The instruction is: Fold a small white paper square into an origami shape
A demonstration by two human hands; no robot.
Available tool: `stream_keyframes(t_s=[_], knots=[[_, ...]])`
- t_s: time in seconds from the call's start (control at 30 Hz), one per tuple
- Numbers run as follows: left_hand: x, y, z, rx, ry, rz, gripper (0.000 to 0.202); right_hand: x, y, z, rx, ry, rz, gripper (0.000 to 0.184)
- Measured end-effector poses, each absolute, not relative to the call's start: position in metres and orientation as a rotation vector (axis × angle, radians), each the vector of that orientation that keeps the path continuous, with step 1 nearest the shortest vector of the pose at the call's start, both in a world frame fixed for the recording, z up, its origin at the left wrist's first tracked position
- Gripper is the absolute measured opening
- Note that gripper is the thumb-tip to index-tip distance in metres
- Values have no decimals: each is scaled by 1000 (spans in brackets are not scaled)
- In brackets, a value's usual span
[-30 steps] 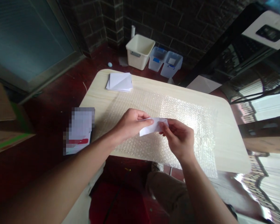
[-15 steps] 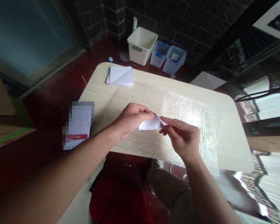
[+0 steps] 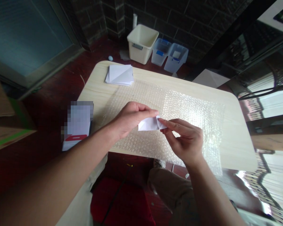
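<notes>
A small folded piece of white paper [image 3: 148, 124] is held between my two hands above the table. My left hand [image 3: 133, 117] grips its upper edge, with the thumb lying along the top. At the paper's right end, my right hand [image 3: 185, 135] pinches a folded corner between thumb and forefinger. Beneath both hands lies a sheet of clear bubble wrap [image 3: 186, 110]. The fingers of my left hand behind the paper are hidden.
A stack of white paper [image 3: 120, 74] lies at the far left of the light wooden table [image 3: 91, 89]. A cream bin [image 3: 141, 47] and two clear plastic boxes [image 3: 159, 53] stand on the floor beyond. Cardboard boxes [image 3: 4, 116] are at the left.
The paper's right corner is folded over flatter, and my right thumb and forefinger now press on that fold. My left thumb has shifted slightly along the top edge.
</notes>
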State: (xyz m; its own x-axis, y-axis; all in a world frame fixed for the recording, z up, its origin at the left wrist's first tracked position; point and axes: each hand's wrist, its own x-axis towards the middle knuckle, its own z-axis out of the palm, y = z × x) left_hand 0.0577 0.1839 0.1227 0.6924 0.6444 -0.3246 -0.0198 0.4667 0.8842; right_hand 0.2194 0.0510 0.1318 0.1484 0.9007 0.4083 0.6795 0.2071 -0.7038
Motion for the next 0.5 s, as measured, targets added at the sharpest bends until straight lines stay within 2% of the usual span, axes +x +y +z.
stream_keyframes(t_s=[0.2, 0.37, 0.5], knots=[[56, 185, 122, 1058, 716, 500, 19, 218, 49, 136, -1491, -1532, 505, 36], [54, 185, 125, 1187, 713, 524, 19, 220, 50, 131, -1494, -1123, 812, 37], [55, 184, 125, 1264, 677, 511, 20, 221, 53, 127, -1501, -1057, 957, 28]])
